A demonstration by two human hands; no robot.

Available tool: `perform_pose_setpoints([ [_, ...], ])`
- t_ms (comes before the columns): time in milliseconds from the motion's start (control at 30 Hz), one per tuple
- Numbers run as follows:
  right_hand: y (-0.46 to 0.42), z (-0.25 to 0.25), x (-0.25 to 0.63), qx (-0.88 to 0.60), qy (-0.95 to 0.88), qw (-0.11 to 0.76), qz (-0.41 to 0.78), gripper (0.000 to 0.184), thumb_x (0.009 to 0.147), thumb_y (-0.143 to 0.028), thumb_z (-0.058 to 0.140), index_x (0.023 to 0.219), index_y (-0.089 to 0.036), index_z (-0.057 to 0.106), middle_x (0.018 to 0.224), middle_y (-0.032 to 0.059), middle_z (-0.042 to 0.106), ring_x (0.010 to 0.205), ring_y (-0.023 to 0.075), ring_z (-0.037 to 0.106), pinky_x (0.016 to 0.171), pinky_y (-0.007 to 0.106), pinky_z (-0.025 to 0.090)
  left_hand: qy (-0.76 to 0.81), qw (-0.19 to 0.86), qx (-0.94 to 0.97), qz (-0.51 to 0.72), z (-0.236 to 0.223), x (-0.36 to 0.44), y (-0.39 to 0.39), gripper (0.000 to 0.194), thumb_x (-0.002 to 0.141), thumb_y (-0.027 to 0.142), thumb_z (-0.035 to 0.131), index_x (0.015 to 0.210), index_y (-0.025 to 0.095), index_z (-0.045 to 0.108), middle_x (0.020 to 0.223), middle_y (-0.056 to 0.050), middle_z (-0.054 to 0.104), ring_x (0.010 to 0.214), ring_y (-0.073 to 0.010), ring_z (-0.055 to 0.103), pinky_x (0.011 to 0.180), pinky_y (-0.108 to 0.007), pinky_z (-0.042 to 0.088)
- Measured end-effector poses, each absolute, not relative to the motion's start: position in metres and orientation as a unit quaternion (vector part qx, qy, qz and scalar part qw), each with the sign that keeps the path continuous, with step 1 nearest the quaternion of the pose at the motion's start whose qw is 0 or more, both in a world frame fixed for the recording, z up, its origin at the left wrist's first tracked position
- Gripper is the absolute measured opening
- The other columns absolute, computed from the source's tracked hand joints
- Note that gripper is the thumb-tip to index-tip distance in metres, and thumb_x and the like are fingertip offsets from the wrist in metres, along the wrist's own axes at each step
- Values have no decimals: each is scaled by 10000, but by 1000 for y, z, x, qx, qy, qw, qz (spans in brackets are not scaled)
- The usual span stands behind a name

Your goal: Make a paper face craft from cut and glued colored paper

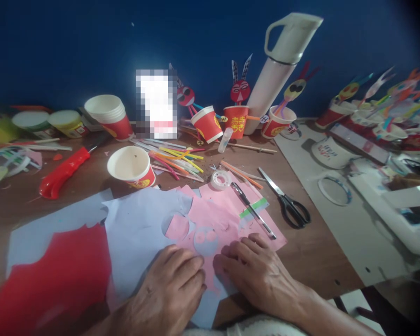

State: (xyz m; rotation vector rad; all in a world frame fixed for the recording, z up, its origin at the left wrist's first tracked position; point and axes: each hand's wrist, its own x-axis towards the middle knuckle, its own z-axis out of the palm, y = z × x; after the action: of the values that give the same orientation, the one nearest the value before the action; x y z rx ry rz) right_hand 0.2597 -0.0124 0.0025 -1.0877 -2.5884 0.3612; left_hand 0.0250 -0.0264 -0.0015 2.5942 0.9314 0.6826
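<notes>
My left hand rests on the sheets at the table's front edge. Its fingers are curled and the tips are hidden beneath it. My right hand lies opposite, also closed, at the lower edge of the pink paper. Whether either hand pinches anything cannot be seen. Just beyond the gap between them is a pale blue paper disc bearing small pink circles. Cut pale blue paper extends to the left, beside a red sheet with a ragged edge. A black pen lies on the pink paper, above my right hand.
Open scissors and a tape roll lie beyond the papers. A paper cup, coloured strips and a red-handled tool sit farther left. Decorated cups and a tall flask stand by the wall.
</notes>
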Motion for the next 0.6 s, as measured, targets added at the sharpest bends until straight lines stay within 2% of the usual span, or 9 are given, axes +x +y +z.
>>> perform_pose_setpoints([
  [100,-13,2,258,-392,-899,143,129,225,937,-122,421,942,-211,628,780,25,616,693,196,532,681,348,279,328,154,902,234,-4,25,-26,140,878,81,517,855,183,610,883,-33,623,885,-205,534,840,-392,389],
  [233,-15,1,257,-390,-899,148,132,257,946,-122,418,1085,-198,620,804,30,644,708,197,556,691,348,279,332,165,904,214,-11,22,-29,134,836,35,544,850,157,596,889,-38,592,824,-195,502,760,-372,380],
  [400,-15,-1,253,-403,-894,141,136,257,920,-99,450,1075,-203,627,782,21,641,693,193,557,707,343,283,331,147,912,194,-14,19,-33,165,805,-5,503,797,152,552,957,-57,575,868,-211,481,832,-398,368],
  [600,-15,-2,247,-433,-880,163,107,277,899,-78,468,1095,-204,619,750,6,620,636,191,515,711,332,293,320,113,918,204,-12,19,-31,156,794,17,510,738,161,533,934,-54,565,845,-202,479,815,-384,379],
])
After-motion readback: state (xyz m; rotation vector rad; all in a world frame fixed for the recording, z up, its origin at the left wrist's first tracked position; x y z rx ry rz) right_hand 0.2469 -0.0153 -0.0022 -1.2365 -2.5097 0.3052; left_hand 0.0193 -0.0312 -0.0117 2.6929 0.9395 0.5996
